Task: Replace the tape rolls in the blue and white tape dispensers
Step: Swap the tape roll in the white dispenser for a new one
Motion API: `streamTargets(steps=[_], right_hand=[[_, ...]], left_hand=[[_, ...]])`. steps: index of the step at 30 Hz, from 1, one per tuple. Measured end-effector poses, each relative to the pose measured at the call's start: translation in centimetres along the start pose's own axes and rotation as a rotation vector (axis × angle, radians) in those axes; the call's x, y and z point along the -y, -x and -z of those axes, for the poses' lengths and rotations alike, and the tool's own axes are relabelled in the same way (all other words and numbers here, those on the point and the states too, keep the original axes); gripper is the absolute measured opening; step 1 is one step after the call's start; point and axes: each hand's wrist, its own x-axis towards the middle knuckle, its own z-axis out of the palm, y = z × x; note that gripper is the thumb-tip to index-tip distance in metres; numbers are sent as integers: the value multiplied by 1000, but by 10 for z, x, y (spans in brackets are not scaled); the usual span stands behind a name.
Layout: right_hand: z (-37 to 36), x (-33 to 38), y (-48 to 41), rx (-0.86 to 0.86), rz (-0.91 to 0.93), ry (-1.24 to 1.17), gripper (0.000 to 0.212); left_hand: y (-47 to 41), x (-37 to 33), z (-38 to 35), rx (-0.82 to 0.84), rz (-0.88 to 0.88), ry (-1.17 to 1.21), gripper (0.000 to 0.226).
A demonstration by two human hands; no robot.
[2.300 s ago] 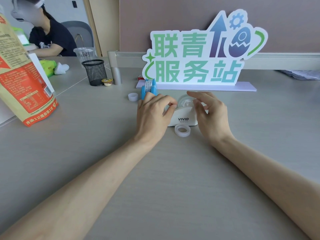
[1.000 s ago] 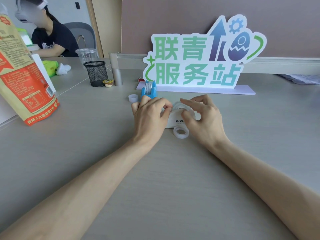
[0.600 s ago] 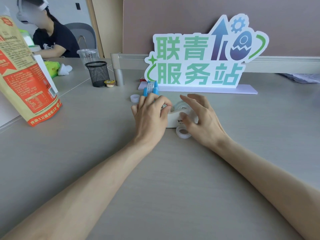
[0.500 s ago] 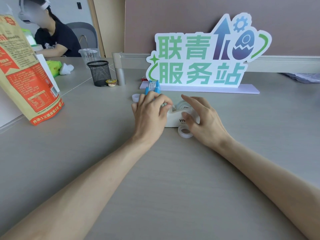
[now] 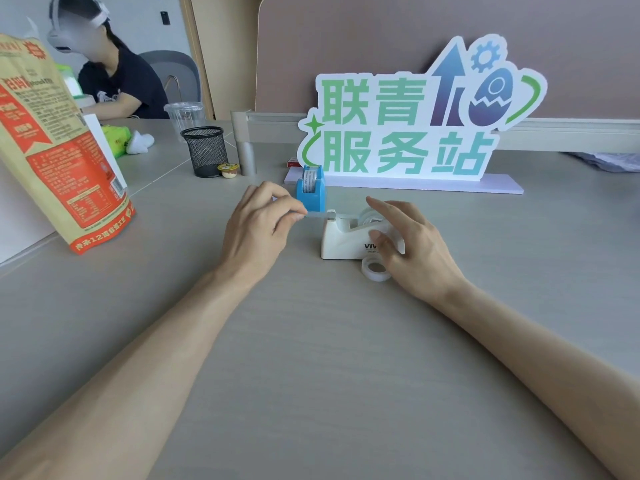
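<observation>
Tape end (image 5: pixel 313 213) was pinched tight between thumb and forefinger of the left hand (image 5: pixel 258 230), that grip closed on the strip and drawing it out flat from the cutter of the white dispenser (image 5: pixel 341 239). Right hand (image 5: pixel 412 244) lay loosely open, fingers resting on the dispenser's body and over the roll seated in it, steadying it on the surface (image 5: pixel 311 358). A spare roll (image 5: pixel 374 269) lay just in front; the blue dispenser (image 5: pixel 310 190) stood behind, already loaded. Risks, as I judged them: pull too hard and the light dispenser could slide or tip, or the strip could curl and stick to the fingers.
</observation>
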Motion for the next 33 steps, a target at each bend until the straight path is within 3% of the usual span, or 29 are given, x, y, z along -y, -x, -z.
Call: streamTargets(steps=[11, 24, 33], right_hand=[[-1, -1, 0, -11, 14, -23, 48], [0, -1, 0, 2, -8, -36, 49], [1, 1, 0, 9, -21, -62, 47]], left_hand=[[1, 3, -2, 38, -56, -62, 12], [3, 1, -6, 218, -215, -42, 18], [6, 1, -9, 275, -50, 99, 4]])
